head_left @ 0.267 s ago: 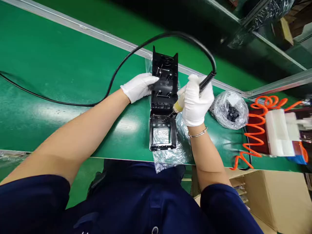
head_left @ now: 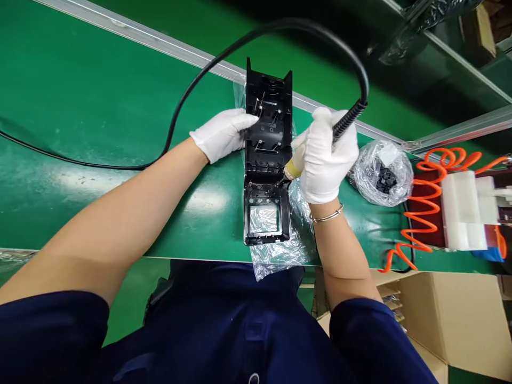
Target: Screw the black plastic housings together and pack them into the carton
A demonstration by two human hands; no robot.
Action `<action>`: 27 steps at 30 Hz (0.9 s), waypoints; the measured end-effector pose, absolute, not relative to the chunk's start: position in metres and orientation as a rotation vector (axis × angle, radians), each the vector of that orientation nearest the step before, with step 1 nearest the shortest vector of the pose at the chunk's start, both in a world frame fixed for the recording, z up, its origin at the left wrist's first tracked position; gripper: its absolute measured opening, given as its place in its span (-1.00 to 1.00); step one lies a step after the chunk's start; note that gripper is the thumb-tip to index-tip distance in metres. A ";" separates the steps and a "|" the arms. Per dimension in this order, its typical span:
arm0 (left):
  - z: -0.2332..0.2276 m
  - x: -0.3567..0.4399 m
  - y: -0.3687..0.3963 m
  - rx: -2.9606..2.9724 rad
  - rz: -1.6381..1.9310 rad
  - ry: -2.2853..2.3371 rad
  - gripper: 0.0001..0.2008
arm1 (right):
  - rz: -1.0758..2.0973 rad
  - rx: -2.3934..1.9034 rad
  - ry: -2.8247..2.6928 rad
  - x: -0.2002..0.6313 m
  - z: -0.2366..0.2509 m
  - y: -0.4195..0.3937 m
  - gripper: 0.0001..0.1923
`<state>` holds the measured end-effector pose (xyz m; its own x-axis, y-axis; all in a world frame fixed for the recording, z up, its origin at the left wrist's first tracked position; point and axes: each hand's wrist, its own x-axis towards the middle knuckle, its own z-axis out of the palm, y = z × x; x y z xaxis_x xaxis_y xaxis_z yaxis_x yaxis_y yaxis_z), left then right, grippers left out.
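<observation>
Black moulded plastic housing (head_left: 267, 160) lies open between both gloved hands on clear film; no legible writing shows on it. Left hand (head_left: 222, 133) rests flat-fingered against its left edge. Right hand (head_left: 326, 157) is clenched around a yellow-tipped corded tool (head_left: 293, 169), whose tip seems to touch the housing's hinge.

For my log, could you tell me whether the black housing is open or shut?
Open: the black housing lies with ribs and square window exposed, inside facing up.
</observation>
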<state>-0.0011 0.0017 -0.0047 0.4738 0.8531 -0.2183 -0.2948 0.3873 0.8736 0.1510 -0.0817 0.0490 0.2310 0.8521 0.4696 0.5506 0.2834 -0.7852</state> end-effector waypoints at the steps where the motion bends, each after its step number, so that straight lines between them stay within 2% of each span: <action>1: -0.004 -0.001 0.001 0.878 0.823 0.754 -0.78 | 0.319 -1.383 -1.406 0.149 0.050 -0.082 -0.50; 6: 0.001 -0.001 -0.002 0.874 0.817 0.726 -0.84 | 0.244 -1.323 -1.302 0.143 0.053 -0.079 -0.43; 11: 0.004 -0.001 -0.004 0.866 0.824 0.716 -0.89 | 0.314 -1.395 -1.300 0.142 0.054 -0.079 -0.43; 16: 0.005 -0.001 -0.005 0.848 0.835 0.757 -0.91 | 0.217 -1.304 -1.304 0.142 0.051 -0.077 -0.43; 21: 0.001 -0.002 -0.003 0.830 0.845 0.702 -0.87 | 0.217 -1.315 -1.354 0.140 0.052 -0.077 -0.46; 27: -0.001 -0.002 -0.003 0.825 0.863 0.716 -0.84 | 0.314 -1.262 -1.266 0.138 0.057 -0.078 -0.65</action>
